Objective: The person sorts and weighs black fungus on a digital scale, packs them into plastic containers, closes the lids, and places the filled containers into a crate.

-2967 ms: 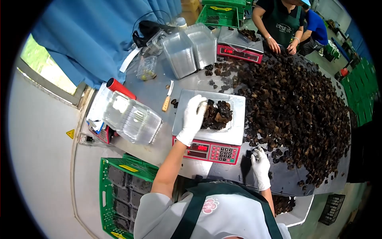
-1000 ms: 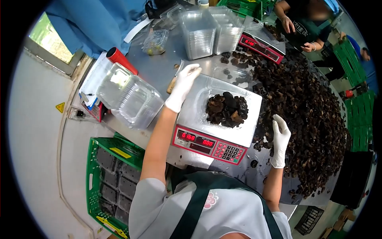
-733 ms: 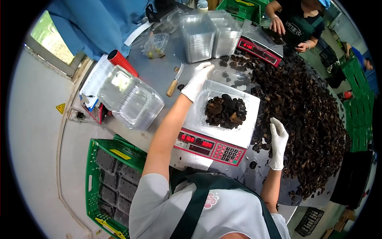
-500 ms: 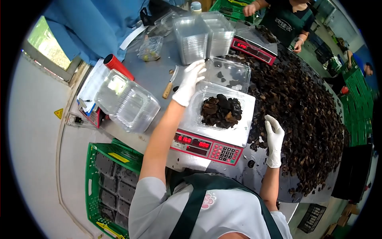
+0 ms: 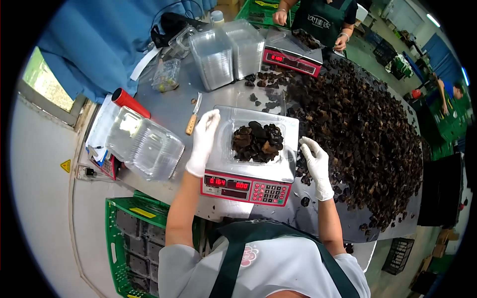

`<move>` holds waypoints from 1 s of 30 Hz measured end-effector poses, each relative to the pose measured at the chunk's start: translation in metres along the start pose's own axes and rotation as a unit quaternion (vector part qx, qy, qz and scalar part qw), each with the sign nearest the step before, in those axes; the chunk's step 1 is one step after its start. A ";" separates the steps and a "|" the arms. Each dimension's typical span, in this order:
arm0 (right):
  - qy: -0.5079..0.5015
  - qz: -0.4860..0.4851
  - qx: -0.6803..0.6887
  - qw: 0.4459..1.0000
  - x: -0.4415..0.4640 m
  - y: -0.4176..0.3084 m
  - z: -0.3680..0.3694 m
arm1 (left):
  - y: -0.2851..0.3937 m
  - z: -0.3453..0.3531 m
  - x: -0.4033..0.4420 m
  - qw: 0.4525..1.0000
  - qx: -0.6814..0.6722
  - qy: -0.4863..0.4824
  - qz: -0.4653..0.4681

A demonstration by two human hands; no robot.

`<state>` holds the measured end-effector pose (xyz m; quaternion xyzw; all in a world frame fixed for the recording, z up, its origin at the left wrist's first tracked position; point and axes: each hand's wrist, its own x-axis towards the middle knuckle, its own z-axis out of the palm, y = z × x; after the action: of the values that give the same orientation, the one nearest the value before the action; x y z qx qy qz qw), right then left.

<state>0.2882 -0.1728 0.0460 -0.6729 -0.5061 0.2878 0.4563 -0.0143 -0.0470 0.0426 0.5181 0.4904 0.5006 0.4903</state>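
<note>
A red and silver scale (image 5: pixel 246 188) carries a clear plastic tray filled with dark dried fungus (image 5: pixel 258 142); its display reads 0.164. At the scale's left edge is my left hand (image 5: pixel 203 141), in a white glove, raised with its fingers close together; whether it holds anything is not clear. Near the scale's right edge is my gloved right hand (image 5: pixel 316 166), thumb and fingers apart and nothing seen between them. A large heap of loose dark fungus (image 5: pixel 357 134) spreads to the right. The clear lid lies behind the tray.
A knife (image 5: pixel 194 114), stacked clear boxes (image 5: pixel 211 58), more clear containers (image 5: pixel 145 144) and a red cylinder (image 5: pixel 130 102) stand left and back. A co-worker (image 5: pixel 323 20) is behind a second scale (image 5: pixel 291 62). A green crate (image 5: pixel 112 238) with packed boxes is below left.
My left hand has come back from the lid behind the tray to the scale's left edge. The lid now lies lower. The display went from 0.168 to 0.164. The view has shifted.
</note>
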 end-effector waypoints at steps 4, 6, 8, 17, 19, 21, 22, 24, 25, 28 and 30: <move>-0.008 0.005 0.021 1.000 0.004 0.000 0.004 | -0.007 0.017 0.045 0.988 -0.092 -0.059 -0.109; -0.009 0.005 0.013 1.000 0.002 -0.003 0.002 | -0.021 0.027 0.069 0.967 -0.178 -0.091 -0.160; -0.004 0.006 0.004 1.000 0.000 -0.002 -0.001 | -0.024 0.034 0.083 0.952 -0.240 -0.090 -0.168; -0.015 0.059 0.092 0.994 -0.001 0.005 -0.006 | 0.006 -0.006 0.008 0.982 -0.057 -0.169 0.056; -0.037 0.088 0.122 0.988 0.001 0.001 -0.001 | 0.011 -0.012 -0.019 0.968 0.121 -0.198 0.098; -0.069 0.111 0.107 0.986 0.000 -0.002 0.004 | 0.011 -0.013 -0.039 0.948 0.226 -0.162 0.154; -0.082 0.141 0.105 0.981 -0.001 -0.008 0.007 | 0.003 -0.012 -0.047 0.954 0.229 -0.117 0.153; -0.128 0.154 0.000 0.980 -0.003 -0.018 0.009 | -0.008 -0.012 -0.058 0.978 0.192 -0.084 0.019; -0.150 0.161 0.020 0.975 -0.003 -0.014 0.011 | -0.012 -0.012 -0.061 0.978 0.191 -0.081 0.020; -0.173 0.186 0.083 0.964 -0.008 -0.001 0.017 | -0.015 -0.010 -0.066 0.977 0.051 -0.155 -0.137; -0.183 0.186 0.127 0.957 -0.011 0.000 0.017 | -0.017 -0.008 -0.068 0.971 0.017 -0.173 -0.163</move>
<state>0.2704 -0.1775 0.0380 -0.6274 -0.4061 0.5478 0.3760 -0.0234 -0.1144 0.0235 0.5182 0.4840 0.3082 0.6342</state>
